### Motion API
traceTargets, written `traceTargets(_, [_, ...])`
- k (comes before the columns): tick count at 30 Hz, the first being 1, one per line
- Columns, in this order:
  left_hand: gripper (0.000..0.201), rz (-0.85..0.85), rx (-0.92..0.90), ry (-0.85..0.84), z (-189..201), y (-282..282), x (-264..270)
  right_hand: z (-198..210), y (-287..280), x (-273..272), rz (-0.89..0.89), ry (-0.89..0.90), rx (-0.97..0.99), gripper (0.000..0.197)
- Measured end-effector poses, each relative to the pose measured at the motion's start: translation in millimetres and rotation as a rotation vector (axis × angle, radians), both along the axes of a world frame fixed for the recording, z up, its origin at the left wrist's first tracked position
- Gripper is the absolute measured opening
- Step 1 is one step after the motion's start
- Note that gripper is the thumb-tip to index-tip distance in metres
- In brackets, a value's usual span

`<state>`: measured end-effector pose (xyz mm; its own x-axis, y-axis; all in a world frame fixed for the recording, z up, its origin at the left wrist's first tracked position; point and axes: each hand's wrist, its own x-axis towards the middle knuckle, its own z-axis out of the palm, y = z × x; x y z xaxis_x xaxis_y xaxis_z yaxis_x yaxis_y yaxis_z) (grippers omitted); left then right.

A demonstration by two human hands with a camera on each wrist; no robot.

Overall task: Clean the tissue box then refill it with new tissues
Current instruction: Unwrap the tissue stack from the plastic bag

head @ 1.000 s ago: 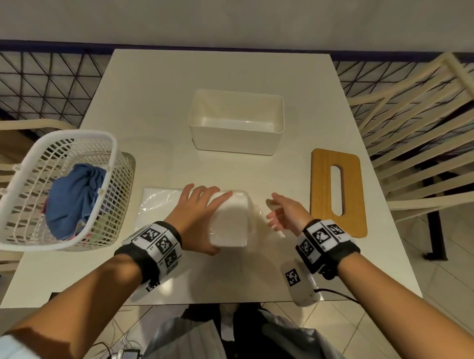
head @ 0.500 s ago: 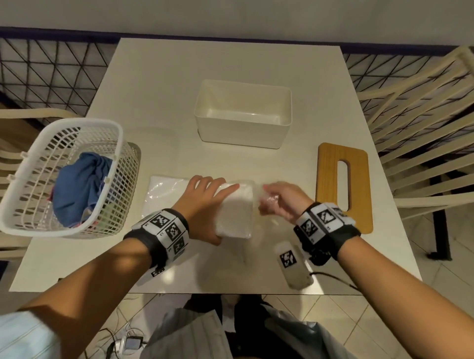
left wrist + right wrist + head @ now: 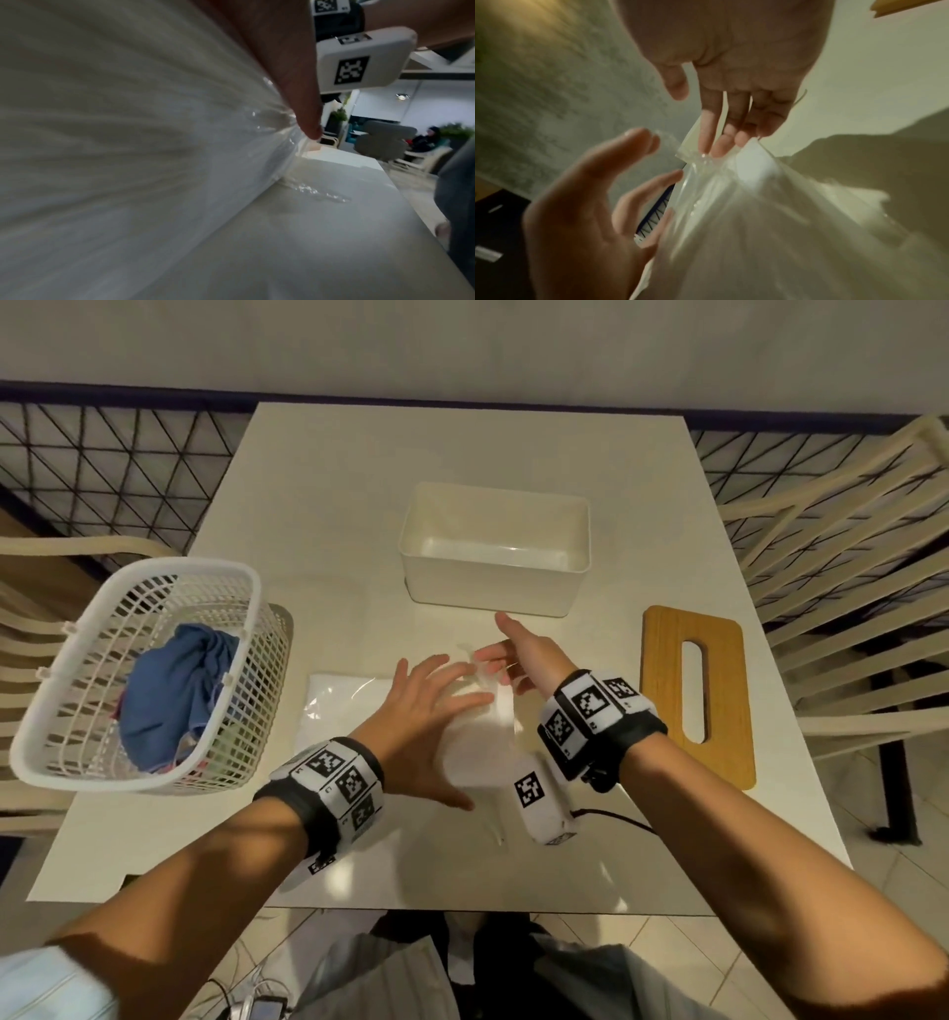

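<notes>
Near the table's front edge, the tissue pack (image 3: 475, 737) lies in its clear wrapper (image 3: 706, 162) under the left hand (image 3: 421, 737), whose fingers are spread and straight, pressing the pack flat; its thumb runs down the near side in the left wrist view. A second ago the right hand (image 3: 524, 660) hovered loosely beside the pack's end; half a second ago it closed in on the plastic there; now it has risen toward the box (image 3: 493, 557), thumb apart, with its fingertips (image 3: 716, 150) at the wrapper's upper edge. Blur hides whether they pinch the film or only touch it. My reading: the wrapper is being worked open, so refilling has begun but no tissues are out. The box stands open farther back, the lid (image 3: 696, 690) to the right, and a basket (image 3: 149, 675) with a blue cloth (image 3: 174, 690) to the left.
</notes>
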<state>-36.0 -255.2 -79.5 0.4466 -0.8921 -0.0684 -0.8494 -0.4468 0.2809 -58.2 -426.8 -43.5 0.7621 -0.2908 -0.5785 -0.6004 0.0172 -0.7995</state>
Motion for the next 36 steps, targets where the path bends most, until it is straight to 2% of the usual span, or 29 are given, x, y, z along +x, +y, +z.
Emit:
traceTargets(1, [0.107,-0.061,0.004,-0.047,-2.4,-0.1,0.4,-0.3,-2.8,-0.6,0.018,0.001,0.017,0.049])
traceTargets(3, [0.101,-0.126,0.123,-0.094,-1.2,-6.6,0.1,-2.9,-9.7,-5.5,0.04,-0.01,0.089,0.046])
traceTargets(5, [0.1,-0.091,0.232,-0.066,0.4,-14.7,0.1,-7.0,-14.5,-13.3,0.011,-0.048,0.158,0.032])
traceTargets(7, [0.104,-0.081,0.242,-0.062,1.8,-18.2,3.4,-12.8,-19.0,-23.2,-0.075,-0.08,0.133,0.016])
traceTargets(9, [0.109,-0.068,0.202,-0.035,-0.3,-20.2,8.9,-19.3,-21.9,-37.7,-0.122,-0.071,0.09,0.024])
traceTargets(12, [0.116,-0.027,0.174,0.039,-1.6,-22.9,17.6,-25.6,-17.7,-61.1,0.057,0.007,0.078,0.027])
traceTargets(14, [0.119,-0.013,0.189,0.065,0.8,-24.2,20.9,-28.3,-10.2,-71.1,0.202,0.035,-0.01,0.038])
traceTargets(17, [0.119,-0.007,0.232,0.001,1.6,-23.8,25.9,-31.5,-2.0,-75.9,0.405,0.058,-0.277,0.049])
traceTargets(21, [0.121,-0.018,0.309,-0.128,-0.3,-25.2,28.4,-32.0,1.8,-82.0,0.542,0.108,-0.546,0.032])
traceTargets(24, [0.121,0.013,0.33,-0.105,-1.0,-25.0,28.9,-30.4,2.9,-88.7,0.437,-0.02,-0.665,0.013])
traceTargets(29, [0.116,0.015,0.312,-0.091,0.4,-26.4,30.8,-30.3,10.6,-101.5,0.299,-0.048,-0.677,0.018])
traceTargets(32, [0.115,0.021,0.304,-0.081,-0.1,-26.9,30.9,-38.8,23.8,-107.4,0.18,-0.182,-0.732,0.019])
traceTargets(34, [0.115,0.029,0.296,-0.072,-0.3,-27.7,30.5,-42.9,34.2,-110.6,0.1,-0.218,-0.684,0.023])
traceTargets(36, [0.115,0.029,0.279,-0.077,-0.7,-27.9,30.4,-43.2,45.6,-112.6,0.022,-0.182,-0.548,0.025])
